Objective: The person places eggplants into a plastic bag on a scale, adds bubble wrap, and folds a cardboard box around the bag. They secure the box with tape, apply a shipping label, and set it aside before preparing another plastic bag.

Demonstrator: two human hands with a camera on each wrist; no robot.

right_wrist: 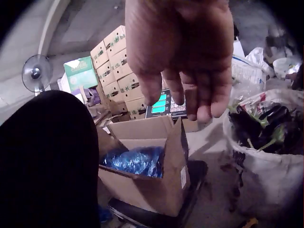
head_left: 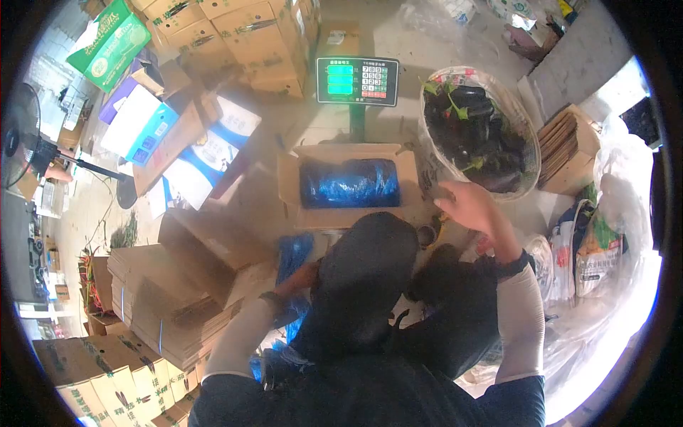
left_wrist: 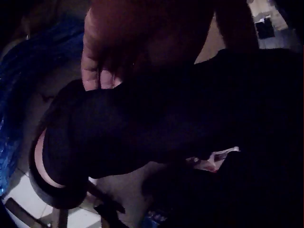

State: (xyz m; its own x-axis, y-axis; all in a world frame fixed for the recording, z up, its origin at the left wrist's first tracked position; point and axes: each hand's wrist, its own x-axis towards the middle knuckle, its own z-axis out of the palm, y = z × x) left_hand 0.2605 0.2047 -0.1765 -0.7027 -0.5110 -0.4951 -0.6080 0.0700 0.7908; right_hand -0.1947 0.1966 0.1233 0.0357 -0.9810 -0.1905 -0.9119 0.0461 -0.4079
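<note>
An open cardboard box holding a blue plastic bag stands on a scale, its display lit green behind it. My right hand hovers right of the box; in the right wrist view the hand has its fingers extended downward, holding nothing, above the box. My left hand is low beside the left knee; in the left wrist view the hand rests against the dark trouser leg, its fingers partly hidden. Dark eggplants fill a lined basket on the right.
Blue plastic bags lie left of the leg. Flattened cartons are piled at left, stacked boxes behind. A fan stands far left. Folded cardboard and clear plastic sheeting are at right.
</note>
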